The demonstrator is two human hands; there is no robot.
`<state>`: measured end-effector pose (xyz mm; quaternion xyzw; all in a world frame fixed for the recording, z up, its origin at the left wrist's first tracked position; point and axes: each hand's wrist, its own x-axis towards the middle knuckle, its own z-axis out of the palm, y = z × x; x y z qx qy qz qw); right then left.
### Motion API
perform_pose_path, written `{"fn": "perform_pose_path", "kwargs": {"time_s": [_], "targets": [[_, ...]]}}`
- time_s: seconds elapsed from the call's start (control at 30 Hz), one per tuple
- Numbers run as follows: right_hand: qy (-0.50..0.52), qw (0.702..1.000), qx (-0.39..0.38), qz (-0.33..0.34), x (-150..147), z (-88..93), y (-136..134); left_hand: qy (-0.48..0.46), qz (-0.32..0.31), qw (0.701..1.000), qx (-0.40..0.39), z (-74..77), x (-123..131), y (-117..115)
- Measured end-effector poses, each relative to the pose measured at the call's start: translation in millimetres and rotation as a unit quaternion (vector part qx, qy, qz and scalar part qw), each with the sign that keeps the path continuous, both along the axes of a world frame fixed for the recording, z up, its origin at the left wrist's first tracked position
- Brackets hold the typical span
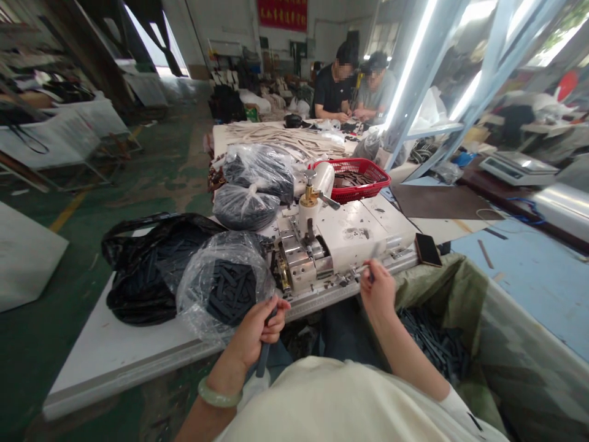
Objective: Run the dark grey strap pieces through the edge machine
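Open room lies between the left hand (256, 331) and right hand (378, 290); the white machine (331, 245) blocks forward, the bagged black strips (225, 288) leftward.

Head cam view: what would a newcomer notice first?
The white benchtop machine with its metal head dominates the middle, directly ahead of the person. To its left sits a clear plastic bag of black strips, and behind it a red plastic basket. At the table's far end, two co-workers bend over their hands.

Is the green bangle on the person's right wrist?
No, the green bangle is on the left wrist, by the left hand; the right hand has none.
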<state>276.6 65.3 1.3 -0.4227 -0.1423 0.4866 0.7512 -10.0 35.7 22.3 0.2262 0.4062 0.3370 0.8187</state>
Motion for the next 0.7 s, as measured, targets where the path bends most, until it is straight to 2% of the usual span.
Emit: {"fn": "perform_pose_path", "kwargs": {"time_s": [0.07,0.1,0.13,0.17,0.2,0.27,0.3,0.37,0.43,0.5,0.53,0.57,0.67,0.7], "targets": [[0.031,0.989,0.054,-0.131,34,-7.3,-25,-0.047,-0.002,0.999,-0.01,1.3,1,3],[0.051,0.983,0.054,-0.165,44,-11.9,-36,-0.065,-0.009,0.998,-0.013,2.3,2,5],[0.067,0.983,0.035,-0.166,48,-16.4,-46,-0.078,-0.019,0.997,-0.015,3.6,4,7],[0.07,0.988,0.003,-0.137,44,-20.1,-54,-0.086,-0.031,0.996,-0.016,5.1,7,9],[0.057,0.995,-0.03,-0.079,34,-22.4,-58,-0.09,-0.045,0.995,-0.015,6.7,11,11],[-0.02,0.993,-0.065,0.094,1,-21.5,-60,-0.091,-0.076,0.993,-0.01,10.2,21,13],[-0.076,0.979,-0.057,0.179,-19,-18.3,-57,-0.086,-0.094,0.992,-0.006,12.0,26,14],[-0.195,0.939,-0.014,0.283,-55,-8.3,-47,-0.068,-0.131,0.989,0.0,15.2,37,12],[-0.279,0.899,0.014,0.337,-79,2.3,-37,-0.042,-0.162,0.986,-0.001,17.1,45,9],[-0.302,0.87,0.014,0.39,-90,9.3,-30,-0.017,-0.173,0.985,0.0,17.4,48,4],[-0.29,0.869,0.009,0.401,-93,11.1,-27,-0.01,-0.171,0.985,0.004,17.0,46,2],[-0.263,0.88,0.002,0.395,-93,12.0,-25,-0.007,-0.165,0.986,0.01,16.6,43,0],[-0.141,0.946,-0.017,0.292,-90,12.8,-21,-0.019,-0.138,0.99,0.025,15.7,26,-5],[-0.103,0.959,-0.022,0.264,-88,13.1,-20,-0.022,-0.126,0.991,0.028,15.9,20,-6]]}}
